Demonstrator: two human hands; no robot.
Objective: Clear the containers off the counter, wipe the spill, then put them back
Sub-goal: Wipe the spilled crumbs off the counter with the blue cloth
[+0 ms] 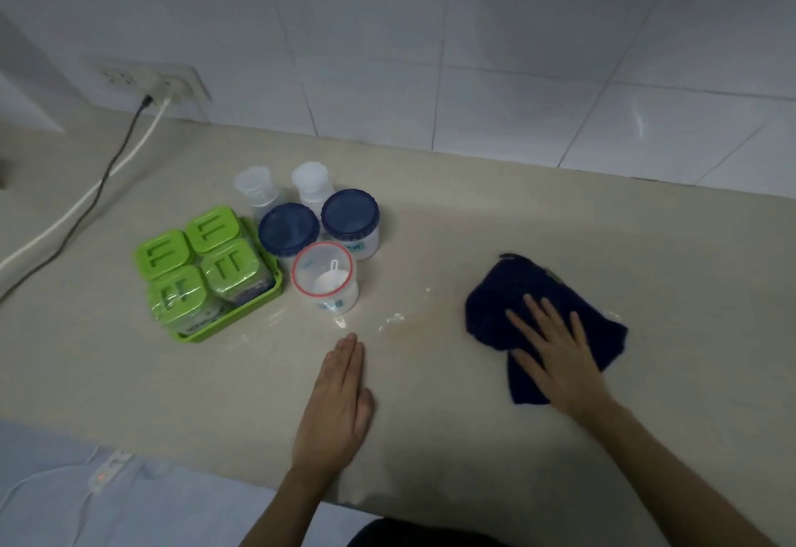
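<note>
So the right hand point(555, 357) is pressed flat on the dark blue cloth point(538, 314), fingers spread open, not gripping it, just pinning it to the counter point(560, 223). The left hand point(340, 400) lies flat too, fingers straight and together, holding nothing.

The spill point(394, 320) is a whitish smear with a faint brownish stain, just past the left fingertips and well to the left of the cloth. The containers sit beyond it: a red-rimmed tub point(325, 277) with a scoop inside is nearest the left fingertips, 2 blue-lidded jars point(318, 225) are behind that, 2 clear bottles point(284, 187) are farther back, and a green tray point(241, 314) of 4 green-lidded boxes is off to the left.

Risk as I see it: the tub sits really close to the mess, so a wide sweep with the cloth could bump it or push powder under the tray. A flat palm could also let the cloth bunch up and just smear things around.

The surface is a pale beige countertop, smooth, against a white tiled wall point(474, 51). There's a wall socket point(159, 81) at the back left, with 2 cables point(99, 185) trailing over the counter.
</note>
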